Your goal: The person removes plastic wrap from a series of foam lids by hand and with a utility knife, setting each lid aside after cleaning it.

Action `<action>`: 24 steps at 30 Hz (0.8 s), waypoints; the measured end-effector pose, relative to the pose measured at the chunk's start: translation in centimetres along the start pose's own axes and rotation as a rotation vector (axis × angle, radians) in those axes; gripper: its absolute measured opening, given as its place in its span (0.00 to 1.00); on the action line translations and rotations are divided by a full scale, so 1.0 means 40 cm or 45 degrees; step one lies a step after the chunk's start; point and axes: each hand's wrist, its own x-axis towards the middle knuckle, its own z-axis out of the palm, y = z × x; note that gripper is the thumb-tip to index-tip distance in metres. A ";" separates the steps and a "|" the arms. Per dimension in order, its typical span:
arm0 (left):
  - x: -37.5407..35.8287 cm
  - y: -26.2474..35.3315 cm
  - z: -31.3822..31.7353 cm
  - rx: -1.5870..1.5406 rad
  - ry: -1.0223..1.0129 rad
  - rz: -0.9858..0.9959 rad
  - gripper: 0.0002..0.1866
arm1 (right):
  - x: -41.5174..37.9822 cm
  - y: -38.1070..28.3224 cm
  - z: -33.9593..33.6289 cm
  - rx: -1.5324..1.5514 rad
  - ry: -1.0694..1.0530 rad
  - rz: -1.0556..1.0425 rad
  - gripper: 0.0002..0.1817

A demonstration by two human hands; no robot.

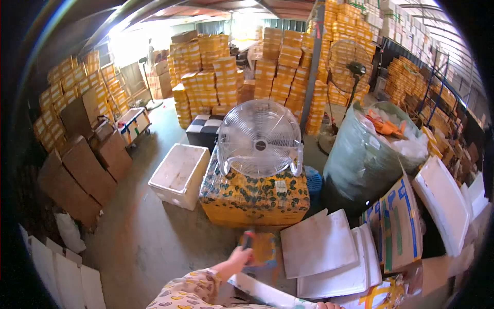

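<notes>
My left hand (239, 258), below a sleeve printed with hearts, is closed around the dark red handle of a tape dispenser (263, 251). Motion blurs the dispenser, which has a yellow-orange roll and blue edges. At the bottom edge only the fingertips of my right hand (328, 305) show, by the right end of a long white foam piece (267, 292); the rest of that hand is out of frame, so its grip cannot be made out. The foam piece lies just below the dispenser.
A floor fan (260, 139) stands on a yellow taped box (252, 201), beside an open foam box (177, 172). Foam lids (319, 244) lean on the right, near a big green sack (360, 154). Cardboard sheets (82, 180) stand left; stacked yellow-taped boxes (206, 72) fill the back.
</notes>
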 end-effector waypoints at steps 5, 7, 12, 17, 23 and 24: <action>0.142 0.011 -0.293 -0.642 0.420 -0.196 0.01 | 0.073 -0.050 0.034 -0.148 -0.050 0.025 0.20; 0.185 0.033 -0.371 -0.986 0.446 -0.301 0.02 | 0.127 -0.078 -0.005 -0.153 -0.131 0.020 0.24; 0.304 0.148 -0.445 -0.842 0.266 -0.051 0.09 | 0.214 -0.090 0.030 -0.129 -0.319 0.108 0.33; 0.559 0.213 -0.467 -0.903 0.291 0.129 0.09 | 0.272 -0.114 0.084 -0.240 -0.442 0.057 0.36; 0.803 0.296 -0.473 -0.547 0.535 0.196 0.06 | 0.313 -0.134 0.116 -0.106 -0.486 0.089 0.40; 0.832 0.317 -0.465 -0.595 0.565 0.221 0.06 | 0.318 -0.139 0.118 0.014 -0.483 0.138 0.41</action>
